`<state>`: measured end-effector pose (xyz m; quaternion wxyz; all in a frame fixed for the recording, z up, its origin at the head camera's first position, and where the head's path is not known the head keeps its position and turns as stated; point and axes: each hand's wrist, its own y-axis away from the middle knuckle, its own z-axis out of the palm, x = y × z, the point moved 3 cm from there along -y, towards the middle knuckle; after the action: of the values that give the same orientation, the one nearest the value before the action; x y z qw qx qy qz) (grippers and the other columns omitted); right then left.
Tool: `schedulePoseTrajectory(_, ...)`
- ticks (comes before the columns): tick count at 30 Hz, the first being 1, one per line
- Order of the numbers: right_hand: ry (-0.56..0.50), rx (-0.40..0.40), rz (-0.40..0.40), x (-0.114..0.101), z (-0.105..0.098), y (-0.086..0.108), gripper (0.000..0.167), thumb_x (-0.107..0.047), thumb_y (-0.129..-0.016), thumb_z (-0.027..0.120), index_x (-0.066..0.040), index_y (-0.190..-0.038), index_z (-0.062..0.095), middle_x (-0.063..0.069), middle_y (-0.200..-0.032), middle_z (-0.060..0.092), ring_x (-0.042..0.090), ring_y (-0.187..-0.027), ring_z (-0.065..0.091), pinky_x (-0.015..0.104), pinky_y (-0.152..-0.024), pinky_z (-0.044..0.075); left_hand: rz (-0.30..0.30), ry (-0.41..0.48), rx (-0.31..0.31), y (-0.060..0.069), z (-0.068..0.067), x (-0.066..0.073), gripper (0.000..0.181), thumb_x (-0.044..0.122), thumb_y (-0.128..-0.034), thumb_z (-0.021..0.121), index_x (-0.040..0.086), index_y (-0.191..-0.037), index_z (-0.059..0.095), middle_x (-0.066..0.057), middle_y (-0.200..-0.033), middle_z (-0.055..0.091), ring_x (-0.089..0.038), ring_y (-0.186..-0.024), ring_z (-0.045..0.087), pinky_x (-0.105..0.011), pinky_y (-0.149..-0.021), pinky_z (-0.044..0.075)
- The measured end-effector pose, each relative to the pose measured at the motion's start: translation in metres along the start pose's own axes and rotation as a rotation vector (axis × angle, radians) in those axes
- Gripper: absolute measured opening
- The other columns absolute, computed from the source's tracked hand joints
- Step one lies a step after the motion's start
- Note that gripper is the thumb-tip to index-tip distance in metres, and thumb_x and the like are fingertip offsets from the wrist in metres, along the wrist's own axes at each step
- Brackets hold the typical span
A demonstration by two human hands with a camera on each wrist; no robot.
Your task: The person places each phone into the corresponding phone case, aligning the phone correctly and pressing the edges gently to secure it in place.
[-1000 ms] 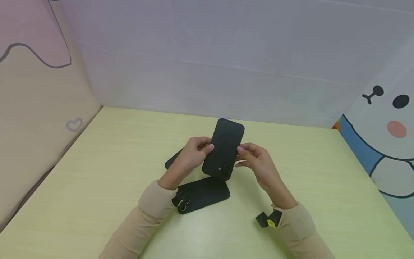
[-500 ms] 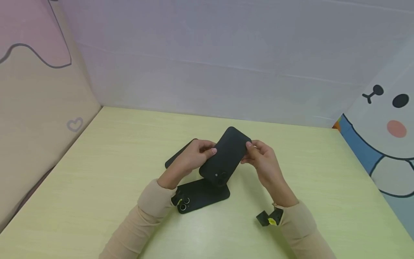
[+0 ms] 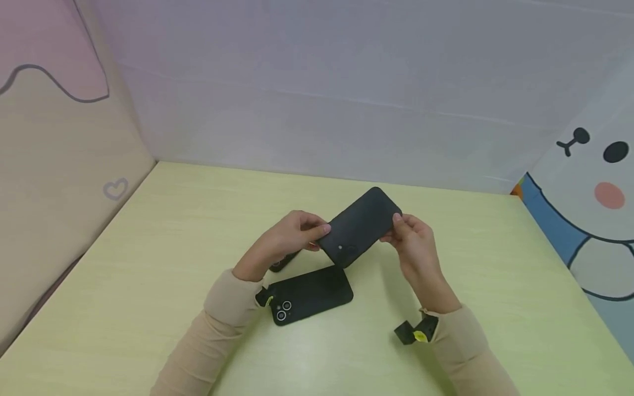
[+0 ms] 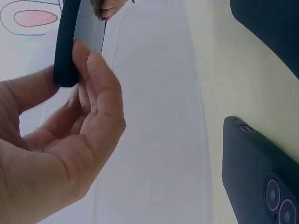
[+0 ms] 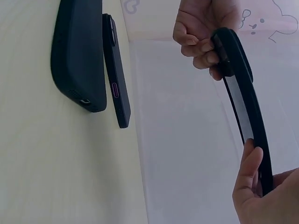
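Observation:
Above the table, both hands hold up a black smartphone [image 3: 364, 228], its matte back with a small pale dot facing the head camera. My left hand [image 3: 287, 239] pinches its left edge between thumb and fingers. At the opposite upper right end, my right hand [image 3: 417, 250] grips the corner, thumb on the back. A glossy pale-reflecting underside [image 5: 240, 107] shows in the right wrist view. Below lies a second black phone [image 3: 314, 294], back up, with two ringed lenses. Another black phone [image 3: 285, 260] is mostly hidden behind my left hand.
The pale yellow table [image 3: 163, 236] meets a whitish wall [image 3: 317, 110] at the back. A beige and pink panel [image 3: 59, 143] borders it on the left, and a cartoon-printed panel [image 3: 594, 247] on the right. Small black devices sit at both wrists.
The held phone has turned clockwise and shifted right, its far end swinging toward the right. My right hand has moved right with it. My left hand now covers more of the phone behind it.

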<state>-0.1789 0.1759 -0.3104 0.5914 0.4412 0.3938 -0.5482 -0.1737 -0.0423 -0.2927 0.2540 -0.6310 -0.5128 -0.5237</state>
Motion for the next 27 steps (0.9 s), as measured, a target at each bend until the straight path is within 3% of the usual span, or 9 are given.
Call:
schedulePoseTrajectory(6, -0.004, -0.093, 0.032, -0.001, -0.003, -0.005, 0.016, -0.014, -0.095, 0.048, -0.007, -0.08, 0.051, -0.001, -0.067, 0.063, 0.012, -0.061, 0.062, 0.023, -0.064, 0.051, -0.003, -0.043, 0.111, -0.004, -0.002, -0.002, 0.024, 0.013, -0.093, 0.052, -0.001, -0.108, 0.064, -0.011, -0.087, 0.066, -0.012, -0.072, 0.059, -0.029, -0.074, 0.052)
schedulePoseTrajectory(10, 0.113, -0.121, 0.03, -0.002, -0.006, -0.008, 0.014, -0.016, -0.094, 0.051, -0.005, -0.085, 0.055, -0.002, -0.068, 0.064, 0.012, -0.062, 0.064, 0.022, -0.064, 0.052, -0.019, -0.084, 0.143, -0.005, -0.001, -0.003, 0.024, 0.014, -0.0935, 0.051, 0.0, -0.109, 0.064, -0.01, -0.086, 0.065, -0.013, -0.073, 0.057, -0.027, -0.072, 0.051)
schedulePoseTrajectory(14, 0.259, -0.122, 0.023, -0.003, -0.011, -0.009, 0.023, -0.018, -0.092, 0.055, 0.004, -0.099, 0.058, -0.003, -0.07, 0.064, 0.009, -0.063, 0.063, 0.021, -0.066, 0.053, -0.025, -0.105, 0.152, -0.005, -0.002, -0.004, 0.024, 0.014, -0.0941, 0.05, 0.002, -0.108, 0.065, -0.007, -0.084, 0.062, -0.014, -0.074, 0.054, -0.026, -0.071, 0.048)
schedulePoseTrajectory(18, 0.332, -0.138, 0.014, -0.001, -0.015, -0.011, 0.037, -0.012, -0.092, 0.054, 0.016, -0.116, 0.049, -0.006, -0.07, 0.064, 0.007, -0.063, 0.063, 0.021, -0.067, 0.053, -0.034, -0.1, 0.133, -0.007, -0.002, -0.005, 0.024, 0.015, -0.0944, 0.05, 0.002, -0.108, 0.065, -0.005, -0.082, 0.062, -0.014, -0.072, 0.052, -0.028, -0.072, 0.048)
schedulePoseTrajectory(23, 0.4, -0.167, -0.005, 0.002, -0.018, -0.014, 0.038, -0.006, -0.091, 0.053, 0.015, -0.123, 0.046, -0.008, -0.069, 0.065, 0.006, -0.061, 0.064, 0.022, -0.064, 0.054, -0.034, -0.127, 0.126, -0.01, 0.0, -0.007, 0.025, 0.014, -0.0949, 0.049, 0.002, -0.108, 0.065, -0.006, -0.081, 0.063, -0.014, -0.072, 0.051, -0.026, -0.069, 0.046)
schedulePoseTrajectory(27, 0.447, -0.175, -0.019, 0.003, -0.02, -0.016, 0.037, -0.005, -0.091, 0.052, 0.014, -0.123, 0.047, -0.008, -0.069, 0.065, 0.007, -0.062, 0.064, 0.023, -0.064, 0.054, -0.003, -0.211, 0.141, -0.013, 0.001, -0.006, 0.025, 0.014, -0.0948, 0.049, 0.004, -0.112, 0.064, -0.008, -0.095, 0.065, -0.017, -0.083, 0.056, -0.028, -0.072, 0.046)
